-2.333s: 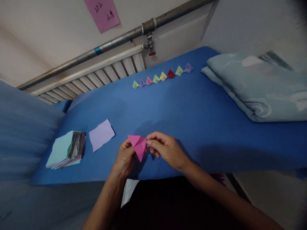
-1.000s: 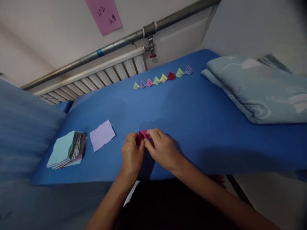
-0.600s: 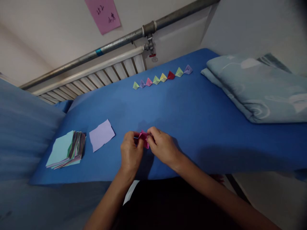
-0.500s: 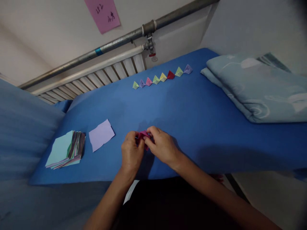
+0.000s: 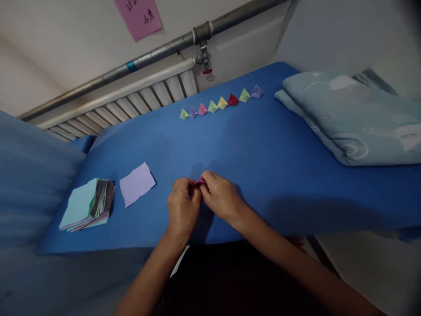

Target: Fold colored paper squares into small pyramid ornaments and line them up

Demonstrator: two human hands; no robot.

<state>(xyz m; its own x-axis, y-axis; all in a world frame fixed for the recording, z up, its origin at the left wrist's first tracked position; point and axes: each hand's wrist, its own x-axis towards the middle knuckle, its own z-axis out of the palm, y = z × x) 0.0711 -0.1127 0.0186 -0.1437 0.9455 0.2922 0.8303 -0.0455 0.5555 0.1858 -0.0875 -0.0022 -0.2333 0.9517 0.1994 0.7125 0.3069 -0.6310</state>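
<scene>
A small folded piece of magenta paper (image 5: 198,183) is pinched between my two hands, low over the blue bed surface (image 5: 230,149). My left hand (image 5: 183,202) has its thumb and fingers closed on the left side of the paper. My right hand (image 5: 221,195) grips it from the right, fingertips bent inward. Most of the paper is hidden behind the fingers. To the left of my hands lies a flat lilac paper sheet (image 5: 137,184). A stack of coloured paper (image 5: 79,204) sits farther left, with a pale turquoise sheet on top.
Several folded paper pieces, among them a red one (image 5: 233,100), form a row near the bed's far edge. A folded patterned quilt (image 5: 355,118) lies at the right. Behind the bed are a radiator (image 5: 148,96) and a pipe (image 5: 158,53). A blue curtain (image 5: 36,184) hangs at left.
My fingers have drawn closer together around the magenta paper, and less of it shows. The whole view has shifted slightly; the sheet, stack and row lie as before.
</scene>
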